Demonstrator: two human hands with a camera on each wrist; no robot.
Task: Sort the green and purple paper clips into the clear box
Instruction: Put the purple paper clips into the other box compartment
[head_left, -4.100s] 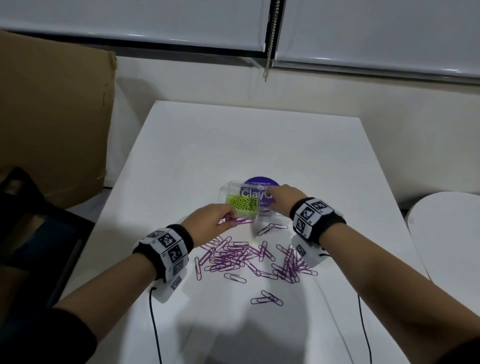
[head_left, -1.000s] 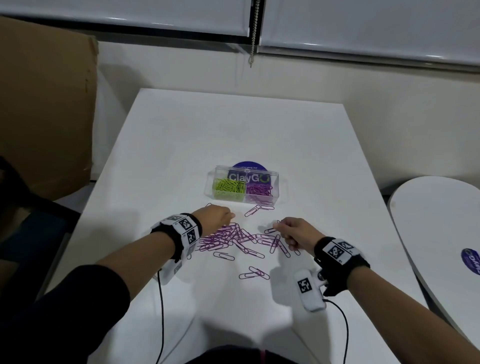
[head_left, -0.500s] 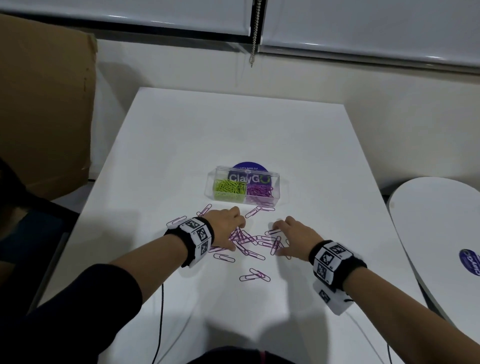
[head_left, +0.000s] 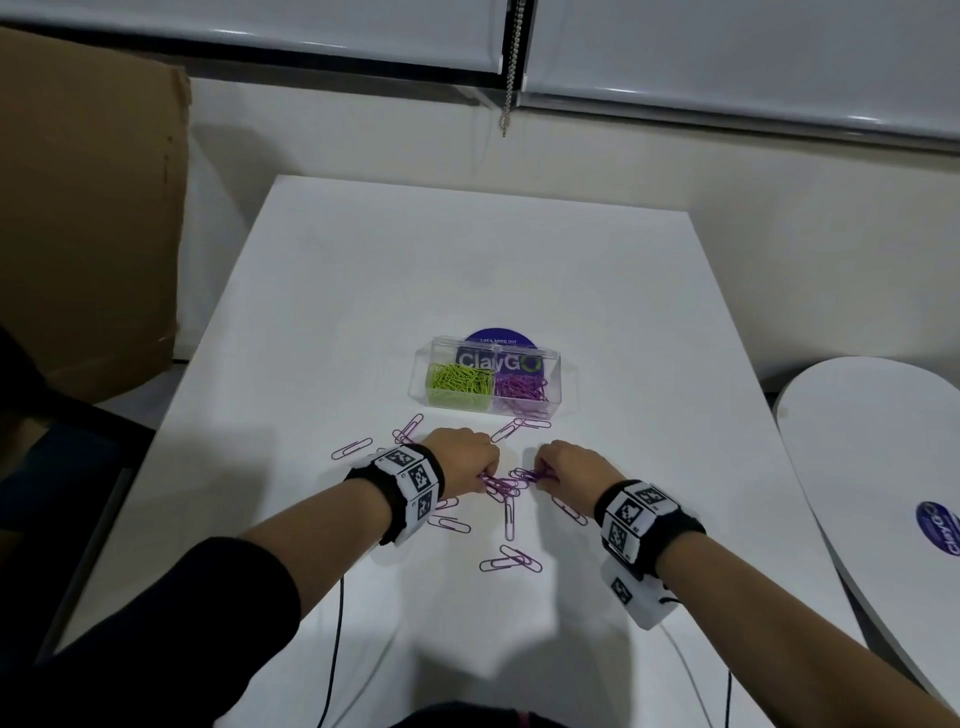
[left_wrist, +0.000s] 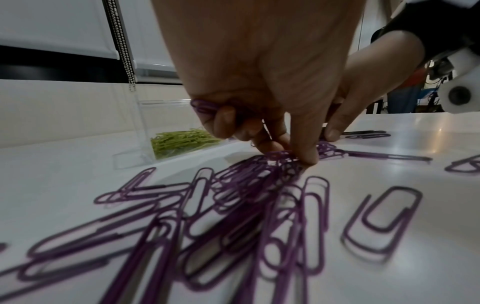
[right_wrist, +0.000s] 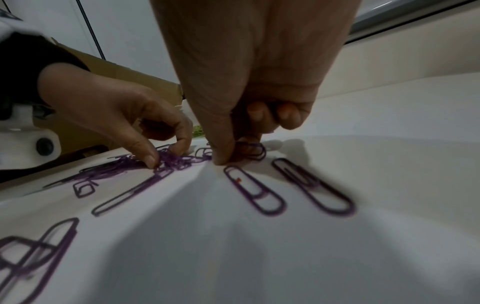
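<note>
Two hands are working knuckles-up over a tangle of purple paper clips (head_left: 501, 486) on the white table (head_left: 467, 270). The left hand (head_left: 462, 460) is curling its fingers downward, thumb and fingertips pinching into the thin, glossy wire loops of the heap, and in the left wrist view a few more purple clips are sitting tucked inside its curled palm. The right hand (head_left: 566, 465) is mirroring it from the other side, thumb pressing down at the table and the bent fingers closing on a small bunch of purple clips; the outer fingers are folding into the palm. Both forearms are angling in toward each other, each wearing a black wrist strap with square black-and-white marker tiles (head_left: 410, 475) and a white camera block, with thin cables trailing toward the near edge.

Loose purple clips are lying flat and scattered around the hands: a crossed pair (head_left: 511, 560) nearer the body, several left of the left wrist, two just in front of the box. The clear box (head_left: 485, 382), a hard rectangular plastic case with two compartments, is standing farther up the table, apart from the hands, holding green paper clips (head_left: 460, 382) in its left half and purple ones in its right. It is resting partly on a round purple sticker (head_left: 498, 335). A brown cardboard sheet (head_left: 88, 208) is leaning at the left, and a rounded white table (head_left: 872, 447) is sitting at the right.
</note>
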